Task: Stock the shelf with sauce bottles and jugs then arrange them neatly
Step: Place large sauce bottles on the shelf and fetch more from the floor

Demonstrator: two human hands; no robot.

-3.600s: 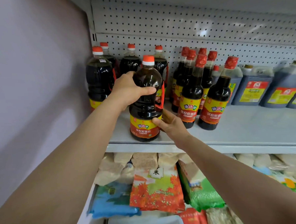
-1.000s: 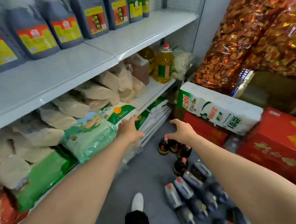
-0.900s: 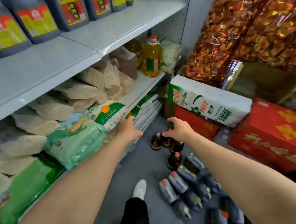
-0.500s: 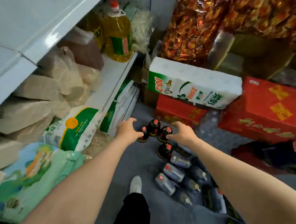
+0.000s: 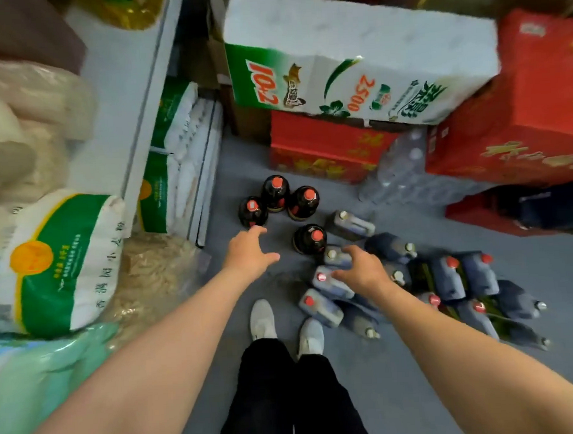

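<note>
Shelf unit (image 5: 129,102), left side of view: white boards carrying pale bagged goods, w/ a green-and-white rice sack (image 5: 58,262) at the front edge and flat green-and-white packs (image 5: 175,149) stacked on the bottom level. Top centre: a large white-and-green paper-goods pack (image 5: 353,64) lies across a red carton (image 5: 321,148); a second red carton (image 5: 522,111) stands to the right, w/ a shrink-wrapped pack of clear bottles (image 5: 405,170) between the two. Grey floor (image 5: 420,392) holds the stock. Jugs (image 5: 448,284) — dark grey-blue, red or pale caps — lie tipped in a loose cluster, right of centre, several touching. Four sauce bottles (image 5: 278,210) stand upright just left of the jugs, dark w/ red caps; three grouped, the fourth (image 5: 309,239) apart and nearer the jugs. Person stands facing the stock: black trousers, pale shoes (image 5: 262,319) on the floor. Both arms extended downward. Left hand (image 5: 249,255): fingers spread and relaxed, holding nothing, just short of the nearest upright bottle; contact not evident. Right hand (image 5: 361,269): fingers spread, holding nothing, over the nearest jugs — whether it touches one can't be determined.
</note>
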